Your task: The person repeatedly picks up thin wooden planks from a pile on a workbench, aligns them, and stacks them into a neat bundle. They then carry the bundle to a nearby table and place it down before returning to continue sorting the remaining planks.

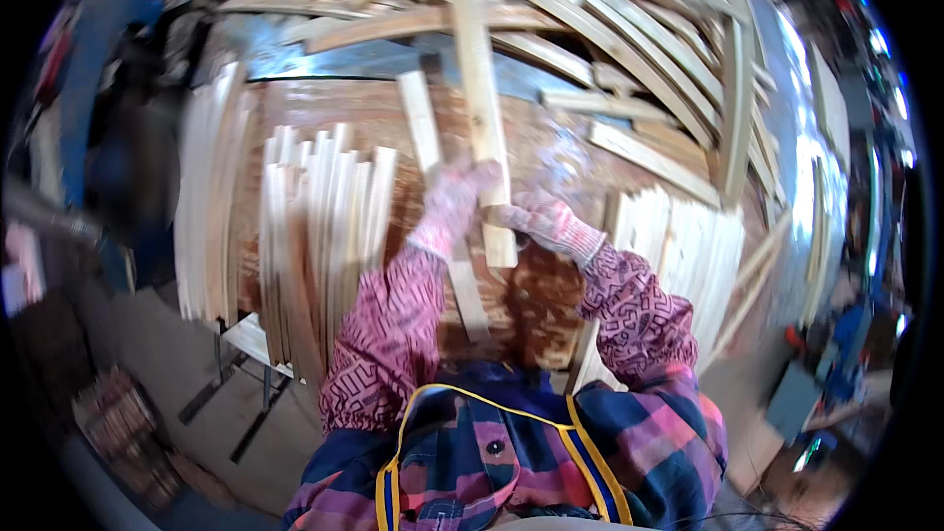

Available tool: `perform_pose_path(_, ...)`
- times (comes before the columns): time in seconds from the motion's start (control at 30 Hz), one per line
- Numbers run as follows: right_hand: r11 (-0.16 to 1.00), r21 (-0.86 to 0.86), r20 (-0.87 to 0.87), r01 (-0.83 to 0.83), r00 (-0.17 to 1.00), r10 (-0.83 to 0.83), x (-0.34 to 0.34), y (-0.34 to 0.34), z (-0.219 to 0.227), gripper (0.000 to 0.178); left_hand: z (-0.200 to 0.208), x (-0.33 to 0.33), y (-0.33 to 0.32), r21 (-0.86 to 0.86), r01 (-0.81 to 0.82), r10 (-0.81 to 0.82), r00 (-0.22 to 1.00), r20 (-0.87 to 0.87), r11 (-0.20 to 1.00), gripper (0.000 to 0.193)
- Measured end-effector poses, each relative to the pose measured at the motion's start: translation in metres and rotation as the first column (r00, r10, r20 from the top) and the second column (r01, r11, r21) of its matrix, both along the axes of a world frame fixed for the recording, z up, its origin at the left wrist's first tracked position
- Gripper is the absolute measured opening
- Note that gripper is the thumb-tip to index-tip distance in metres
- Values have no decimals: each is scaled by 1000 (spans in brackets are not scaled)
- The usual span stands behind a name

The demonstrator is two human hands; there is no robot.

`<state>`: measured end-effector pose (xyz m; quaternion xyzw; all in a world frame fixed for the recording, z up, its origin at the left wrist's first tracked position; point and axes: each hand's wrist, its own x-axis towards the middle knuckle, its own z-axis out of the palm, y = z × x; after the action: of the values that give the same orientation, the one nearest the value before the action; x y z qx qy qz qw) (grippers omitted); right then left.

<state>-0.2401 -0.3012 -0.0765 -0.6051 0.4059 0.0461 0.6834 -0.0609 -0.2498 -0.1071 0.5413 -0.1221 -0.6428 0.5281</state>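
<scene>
A long pale wooden board (476,79) points away from me, its near end over the brown worktable. My left hand (454,199), in a pale pinkish glove, grips its left edge. My right hand (553,220), gloved alike, is closed on the board from the right, close to its near end; its fingertips lie across the wood. Beneath my left hand and wrist a narrower strip (420,118) lies on the table, partly hidden by the hand. Some of the left fingers are blurred.
Upright-looking rows of narrow strips (329,197) lie at the left, with another bundle (211,206) beyond. A stack of wider boards (678,246) sits by my right forearm. Across the far side, loose boards (629,49) pile up in a jumble. The brown tabletop (536,305) is scuffed.
</scene>
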Motion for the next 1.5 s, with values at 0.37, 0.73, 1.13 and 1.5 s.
perform_pose_path(0.37, 630, -545, -835, -554, 427, -347, -191, -118, -58, 46, -21, -40, 187, 324, 145, -349, 218, 911, 935, 76)
perform_pose_path(0.73, 134, -333, 914, 933, 355, -196, -260, -115, 182, 51, -46, -78, 136, 539, 39, -527, 274, 804, 842, 112)
perform_pose_path(1.13, 360, 252, 376, 898, 252, -892, -51, 1, -9, 44, -76, -10, 253, 444, 145, -467, 285, 837, 884, 90)
perform_pose_path(1.5, 555, -755, -648, -348, 269, -713, -117, -141, -89, 56, -63, -60, 220, 425, 183, -423, -55, 905, 887, 102)
